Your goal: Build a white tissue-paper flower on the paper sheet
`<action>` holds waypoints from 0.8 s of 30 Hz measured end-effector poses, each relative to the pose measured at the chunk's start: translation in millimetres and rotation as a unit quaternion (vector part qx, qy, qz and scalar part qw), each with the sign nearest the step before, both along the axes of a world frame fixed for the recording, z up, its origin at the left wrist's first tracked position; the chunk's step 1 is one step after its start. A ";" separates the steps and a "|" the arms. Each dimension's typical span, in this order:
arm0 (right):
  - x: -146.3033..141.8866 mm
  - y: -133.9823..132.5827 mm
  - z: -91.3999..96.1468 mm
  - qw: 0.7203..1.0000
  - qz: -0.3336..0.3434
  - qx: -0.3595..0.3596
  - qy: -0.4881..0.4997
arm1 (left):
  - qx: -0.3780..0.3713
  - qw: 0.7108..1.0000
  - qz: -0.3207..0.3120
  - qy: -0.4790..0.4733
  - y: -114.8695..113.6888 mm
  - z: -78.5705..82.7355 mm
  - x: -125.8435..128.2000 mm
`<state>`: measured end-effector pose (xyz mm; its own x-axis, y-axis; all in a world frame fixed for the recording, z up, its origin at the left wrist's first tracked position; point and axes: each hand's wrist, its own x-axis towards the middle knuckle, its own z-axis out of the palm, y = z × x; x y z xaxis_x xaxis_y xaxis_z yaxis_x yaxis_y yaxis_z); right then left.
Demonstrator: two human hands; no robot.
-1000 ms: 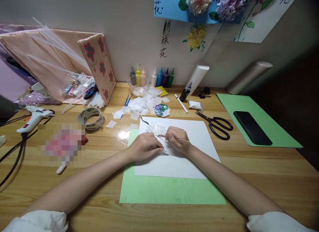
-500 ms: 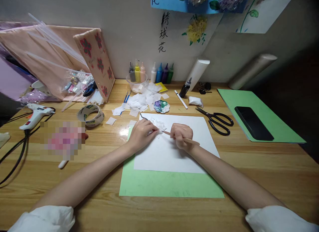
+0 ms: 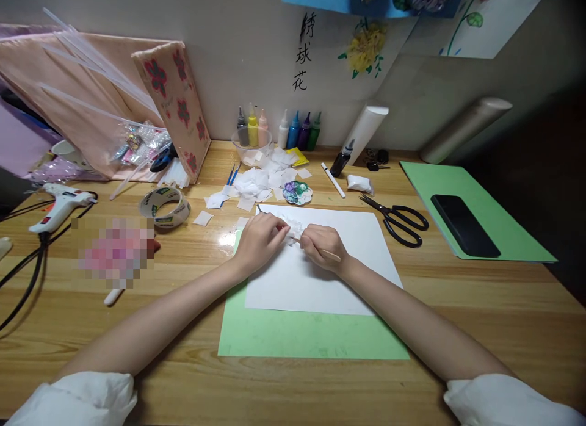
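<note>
A slim wooden stick is in my right hand, which is closed around it. Its tip points left, towards a cluster of crumpled white tissue paper on the white sheet. My left hand rests at the sheet's left side, thumb and fingertips pinched together at the edge of the cluster. They seem to hold a bit of white tissue, partly hidden by the fingers. Under the white sheet lies a larger green sheet. A dark stem-like line shows past my left hand.
Loose tissue squares and a paint-stained palette lie behind the sheet. Black scissors and a phone are at right. Tape and a glue gun lie left. Paint bottles line the wall.
My right hand has moved slightly left and turned, bringing the stick closer to my left fingertips. My left hand stays almost in place. The whole view has shifted a little.
</note>
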<state>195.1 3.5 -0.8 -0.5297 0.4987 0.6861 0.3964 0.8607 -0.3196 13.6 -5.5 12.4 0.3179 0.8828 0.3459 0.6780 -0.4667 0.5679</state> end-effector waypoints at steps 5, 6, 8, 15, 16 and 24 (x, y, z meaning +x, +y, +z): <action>-4.7 -0.2 -1.1 0.996 -0.040 -0.080 0.008 | -0.038 0.997 0.040 -0.050 1.6 -1.4 -1.4; -5.5 -0.4 -1.0 0.995 -0.045 -0.088 0.012 | -0.042 0.997 0.043 -0.056 1.7 -1.7 -1.6; -6.2 -1.3 -0.6 0.995 -0.042 -0.084 0.016 | -0.045 0.996 0.045 -0.063 1.7 -1.7 -1.9; -1.5 -5.2 -0.8 0.998 0.008 -0.011 0.060 | -0.057 0.993 0.059 -0.079 1.8 -0.9 -3.1; -1.5 -5.1 -0.6 0.998 0.013 -0.009 0.057 | -0.058 0.993 0.061 -0.081 1.8 -1.2 -3.3; -5.0 -2.3 1.1 0.999 0.018 -0.041 0.028 | -0.056 0.993 0.059 -0.083 2.1 -2.7 -3.5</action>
